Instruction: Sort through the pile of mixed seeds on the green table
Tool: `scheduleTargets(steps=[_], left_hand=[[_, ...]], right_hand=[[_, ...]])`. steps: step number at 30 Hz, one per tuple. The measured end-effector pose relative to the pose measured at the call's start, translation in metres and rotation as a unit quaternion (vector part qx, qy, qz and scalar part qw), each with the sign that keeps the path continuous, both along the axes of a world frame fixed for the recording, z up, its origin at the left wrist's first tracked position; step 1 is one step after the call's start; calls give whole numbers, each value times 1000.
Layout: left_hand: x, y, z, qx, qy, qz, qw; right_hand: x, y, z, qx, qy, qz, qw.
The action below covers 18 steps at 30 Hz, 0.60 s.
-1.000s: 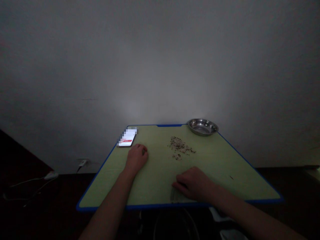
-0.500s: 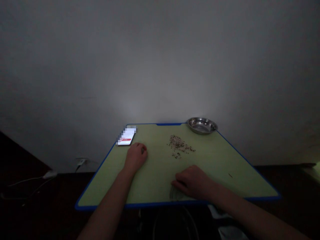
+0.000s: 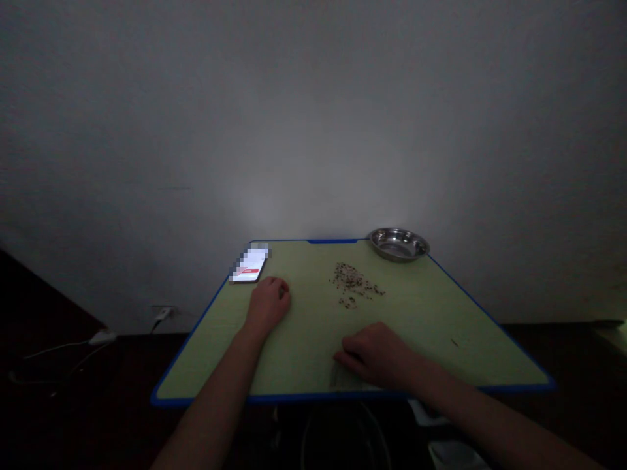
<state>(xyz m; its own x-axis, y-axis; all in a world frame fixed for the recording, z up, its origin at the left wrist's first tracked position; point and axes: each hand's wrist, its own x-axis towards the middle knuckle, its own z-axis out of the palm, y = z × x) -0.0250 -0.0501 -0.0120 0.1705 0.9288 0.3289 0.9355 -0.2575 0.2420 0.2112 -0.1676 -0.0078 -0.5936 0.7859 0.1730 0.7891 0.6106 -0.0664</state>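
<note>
My left hand point(image 3: 269, 300) rests on the green table with its fingers curled in towards the thumb. Whether anything lies inside that curl is hidden. Just beyond it is a lit phone point(image 3: 249, 264). Near the front edge, my right hand point(image 3: 377, 352) is closed in a loose fist, back of the hand upward, and I cannot make out what its fingers hold, if anything. A faint greyish patch shows on the table under its fingertips. Beyond the right hand spreads a loose pile of small dark and pale grains point(image 3: 351, 279), touched by neither hand.
A shallow steel bowl point(image 3: 399, 246) stands at the table's far right corner. The green table point(image 3: 304, 339) has a blue rim and meets a grey wall. A thin dark sliver point(image 3: 455, 343) lies at the right. White cables point(image 3: 102, 338) and a wall socket are at lower left.
The view has shifted very slightly. Both hands keep nearly the same place and shape, and the grains, bowl and phone stay put on the table.
</note>
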Motion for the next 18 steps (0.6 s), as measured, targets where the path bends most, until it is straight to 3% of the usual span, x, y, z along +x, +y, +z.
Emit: scheduleTargets(steps=[18], left_hand=[[1, -3, 1, 17, 18, -7, 1000]], right_hand=[[0, -6, 4, -26, 37, -14, 999]])
